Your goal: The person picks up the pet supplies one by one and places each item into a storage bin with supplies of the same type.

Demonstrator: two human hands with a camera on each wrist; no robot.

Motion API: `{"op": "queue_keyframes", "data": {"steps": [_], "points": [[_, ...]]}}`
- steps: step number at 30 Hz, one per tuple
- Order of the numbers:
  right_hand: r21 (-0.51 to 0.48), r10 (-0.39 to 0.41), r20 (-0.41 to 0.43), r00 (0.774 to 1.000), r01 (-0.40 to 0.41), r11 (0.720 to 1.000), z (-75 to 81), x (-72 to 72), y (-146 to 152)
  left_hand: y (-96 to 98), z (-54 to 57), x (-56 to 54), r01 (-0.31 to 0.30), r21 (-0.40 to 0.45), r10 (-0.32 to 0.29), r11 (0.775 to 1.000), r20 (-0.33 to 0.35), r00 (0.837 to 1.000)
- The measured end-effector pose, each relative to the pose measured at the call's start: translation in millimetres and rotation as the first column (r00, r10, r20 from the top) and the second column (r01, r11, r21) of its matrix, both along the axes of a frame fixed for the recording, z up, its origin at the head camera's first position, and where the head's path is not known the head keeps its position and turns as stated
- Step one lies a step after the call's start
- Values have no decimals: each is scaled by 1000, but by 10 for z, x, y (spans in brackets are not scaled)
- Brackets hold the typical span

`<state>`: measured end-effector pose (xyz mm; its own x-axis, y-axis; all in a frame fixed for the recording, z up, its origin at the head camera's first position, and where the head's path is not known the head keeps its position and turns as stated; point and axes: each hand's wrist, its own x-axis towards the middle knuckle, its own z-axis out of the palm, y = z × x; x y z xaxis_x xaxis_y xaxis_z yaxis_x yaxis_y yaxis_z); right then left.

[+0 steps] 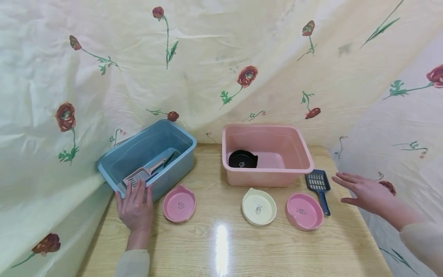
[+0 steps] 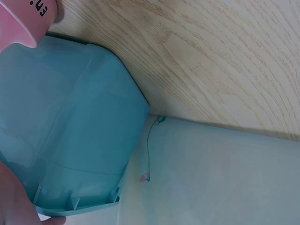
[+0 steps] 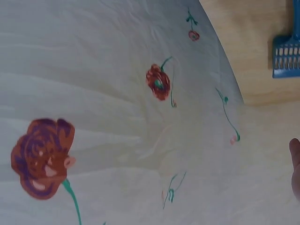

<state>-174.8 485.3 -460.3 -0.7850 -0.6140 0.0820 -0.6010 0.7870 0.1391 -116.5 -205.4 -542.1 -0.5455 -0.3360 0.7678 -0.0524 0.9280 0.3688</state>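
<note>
At the near rim of a blue bin (image 1: 178,159), my left hand (image 1: 136,209) lies with fingertips over the edge and fingers fairly straight. Inside the bin are a pale pinkish litter scoop (image 1: 137,176) and darker items, hard to make out, partly hidden by the wall. In the left wrist view the hand's edge meets the rim of the bin (image 2: 89,117). My right hand (image 1: 367,192) hovers at the table's right side, fingers stretched out, holding nothing. Nearest to it lies a dark blue litter scoop (image 1: 318,184), also seen as a scoop (image 3: 287,56) in the right wrist view.
A pink bin (image 1: 266,177) at the back holds a black dish (image 1: 238,157). In front stand a pink paw-print dish (image 1: 179,206), a cream dish (image 1: 258,207) and a pink fish-print dish (image 1: 304,211). Flowered cloth (image 1: 207,77) hangs behind the wooden table (image 1: 187,250).
</note>
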Motion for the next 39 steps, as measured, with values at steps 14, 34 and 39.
{"op": "queue_keyframes", "data": {"steps": [14, 34, 39], "points": [[-11, -90, 209, 974, 95, 995, -493, -30, -86, -3, 17, 14, 13, 6, -13, 1000, -22, 1000], [-14, -109, 223, 969, 115, 993, -838, -64, -82, -20, 13, -18, 21, -8, -22, 1000, -66, 998], [-18, -118, 258, 959, 127, 992, -819, -91, -93, -25, 14, -21, 21, -14, -22, 1000, -65, 998]]}}
